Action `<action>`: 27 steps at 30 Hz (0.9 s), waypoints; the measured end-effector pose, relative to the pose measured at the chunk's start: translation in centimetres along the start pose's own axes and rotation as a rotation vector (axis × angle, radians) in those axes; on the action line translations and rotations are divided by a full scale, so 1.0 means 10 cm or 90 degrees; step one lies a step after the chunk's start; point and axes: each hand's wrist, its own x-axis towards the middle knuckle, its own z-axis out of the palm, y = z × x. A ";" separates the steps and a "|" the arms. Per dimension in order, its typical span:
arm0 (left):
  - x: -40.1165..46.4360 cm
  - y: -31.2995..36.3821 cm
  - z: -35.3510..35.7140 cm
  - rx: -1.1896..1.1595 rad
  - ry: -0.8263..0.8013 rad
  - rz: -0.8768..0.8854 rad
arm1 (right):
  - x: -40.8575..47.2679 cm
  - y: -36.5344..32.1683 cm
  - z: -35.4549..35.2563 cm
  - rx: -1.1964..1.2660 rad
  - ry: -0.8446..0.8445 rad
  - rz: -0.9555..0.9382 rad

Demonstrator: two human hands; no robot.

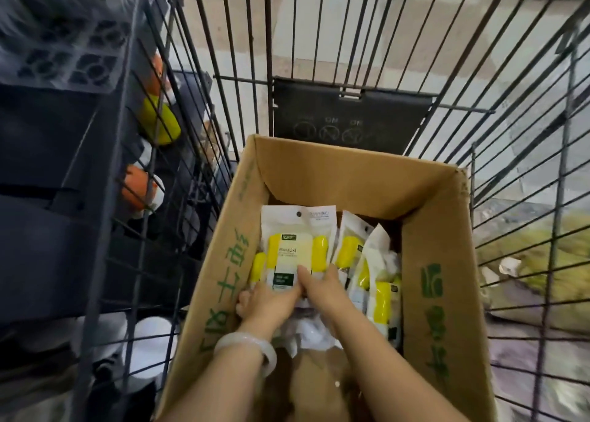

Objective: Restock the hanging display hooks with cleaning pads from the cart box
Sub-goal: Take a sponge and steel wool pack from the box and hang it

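**Both hands down in the box, gathering a stack of pads**

At the far left, outside the wire cart (178,109), shelving holds blurred orange and yellow-green bottles (159,121); no display hooks can be made out in this view, so the hanging end of the job is out of sight.

The cardboard box (424,262) sits inside the cart with its flaps open, which leaves the stock reachable from above. The left hand (261,303), a pale bangle (252,345) on its wrist, is at the near left edge of the front pack of cleaning pads (297,249). Its fingers curl against the pack's lower left corner and the thumb lies along the bottom edge, so it seems to grip that pack, likely with others behind it; how many I cannot tell.

The right hand (322,287) meets it from the other side, thumb laid flat on the pack's face, the other fingers tucked behind the pack's right edge. That looks like a pinch, steadying the stack so it lifts out as 1 bundle with the hang holes uppermost.

Further right, at least 3 more packs (380,294) lean loosely against the box's right wall, untouched.
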 end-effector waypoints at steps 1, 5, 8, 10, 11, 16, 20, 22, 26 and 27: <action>0.00 -0.01 0.02 0.007 -0.004 0.000 | 0.01 0.00 -0.01 0.002 0.006 0.009; -0.03 -0.11 0.02 -0.122 -0.088 -0.010 | -0.05 0.07 -0.05 0.022 -0.003 0.058; -0.05 -0.22 -0.06 -0.281 -0.202 0.032 | -0.07 0.17 -0.08 -0.027 -0.010 0.048; -0.10 -0.26 -0.08 -0.286 -0.204 0.042 | -0.07 0.20 -0.07 -0.031 -0.013 0.044; -0.11 -0.27 -0.07 -0.265 -0.174 0.027 | -0.07 0.21 -0.07 -0.025 -0.009 0.041; -0.18 -0.32 -0.02 -0.315 -0.161 -0.061 | -0.12 0.18 -0.10 -0.032 0.001 0.025; -0.27 -0.37 -0.03 -0.436 -0.267 -0.039 | -0.19 0.20 -0.14 -0.007 -0.005 0.010; -0.30 -0.41 -0.01 -0.428 -0.218 -0.029 | -0.25 0.19 -0.18 0.012 -0.001 -0.001; -0.44 -0.39 0.00 -0.479 -0.201 0.039 | -0.37 0.13 -0.25 0.039 -0.008 -0.019; -0.49 -0.37 0.01 -0.483 -0.188 0.037 | -0.41 0.12 -0.26 0.052 -0.012 -0.018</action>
